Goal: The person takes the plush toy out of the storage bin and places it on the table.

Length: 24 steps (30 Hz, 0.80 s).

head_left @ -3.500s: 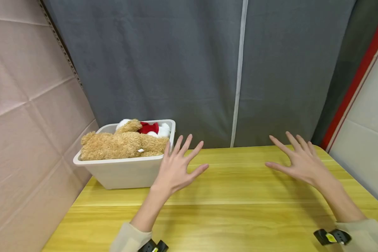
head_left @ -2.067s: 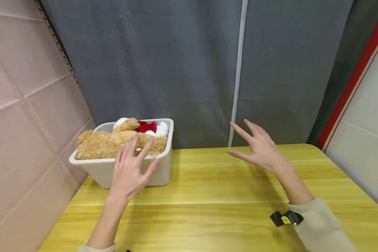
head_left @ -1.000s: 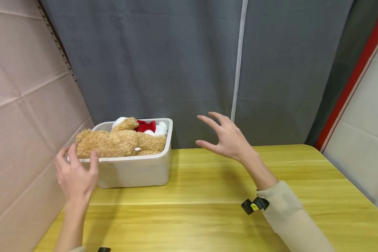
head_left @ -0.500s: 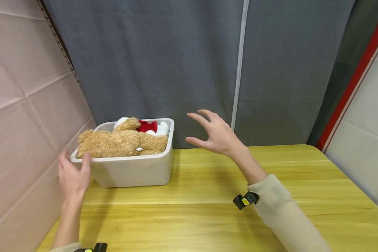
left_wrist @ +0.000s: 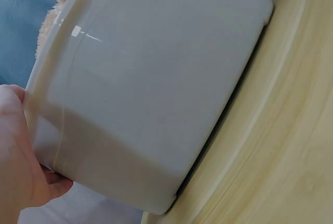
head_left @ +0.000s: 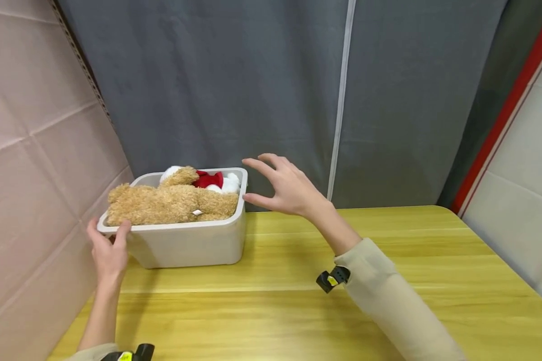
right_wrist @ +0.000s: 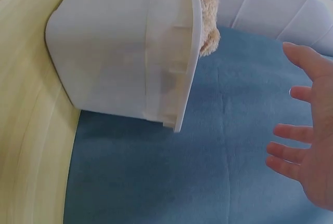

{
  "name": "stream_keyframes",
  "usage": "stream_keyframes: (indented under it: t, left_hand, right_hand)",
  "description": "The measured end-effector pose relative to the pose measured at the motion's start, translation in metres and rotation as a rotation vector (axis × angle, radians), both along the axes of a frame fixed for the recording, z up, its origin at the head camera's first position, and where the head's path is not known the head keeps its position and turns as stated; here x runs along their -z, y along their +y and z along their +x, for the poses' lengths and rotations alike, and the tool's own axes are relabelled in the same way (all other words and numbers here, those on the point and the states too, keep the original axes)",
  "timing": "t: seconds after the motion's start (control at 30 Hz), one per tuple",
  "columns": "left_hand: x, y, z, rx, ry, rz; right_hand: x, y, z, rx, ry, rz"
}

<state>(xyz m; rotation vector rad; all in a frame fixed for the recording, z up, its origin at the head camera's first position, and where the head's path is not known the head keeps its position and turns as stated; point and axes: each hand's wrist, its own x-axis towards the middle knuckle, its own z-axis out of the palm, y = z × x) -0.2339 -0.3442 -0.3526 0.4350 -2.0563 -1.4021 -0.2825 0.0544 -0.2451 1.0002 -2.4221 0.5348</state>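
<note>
A pale grey plastic storage bin (head_left: 185, 245) stands on the table at the left in the head view. Inside lie a curly tan plush toy (head_left: 162, 205) and a white plush toy (head_left: 230, 183) with red cloth. My left hand (head_left: 110, 253) grips the bin's front left corner, thumb at the rim; in the left wrist view its fingers (left_wrist: 61, 186) curl in under the rim. My right hand (head_left: 289, 188) hovers beside the right end, fingers spread and bent, holding nothing. In the right wrist view a gap shows between that hand (right_wrist: 317, 130) and the bin's rim (right_wrist: 190, 78).
The wooden table (head_left: 388, 260) runs to the right of the bin. A grey curtain (head_left: 217, 90) hangs behind it, and a pale pink cloth-covered wall (head_left: 36, 200) rises close on the left. A white panel with a red edge (head_left: 506, 130) stands at the right.
Both hands have moved left. My left hand has gone from beside the bin's right end, across its front, to the left corner and taken hold. My right hand has neared the right end.
</note>
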Motion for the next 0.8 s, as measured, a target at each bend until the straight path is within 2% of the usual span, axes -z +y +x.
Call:
stream_keyframes:
  t: [0.33, 0.57, 0.8]
  left_hand:
    - [0.01, -0.002, -0.009, 0.007, 0.14, -0.006]
    - [0.016, -0.005, -0.016, 0.059, 0.24, 0.049]
    - [0.021, -0.008, -0.02, 0.074, 0.321, 0.024]
  right_hand:
    - [0.001, -0.042, -0.003, -0.053, 0.014, 0.045]
    - [0.003, -0.08, -0.007, -0.118, -0.003, 0.043]
    - [0.006, -0.118, -0.009, -0.188, 0.048, 0.046]
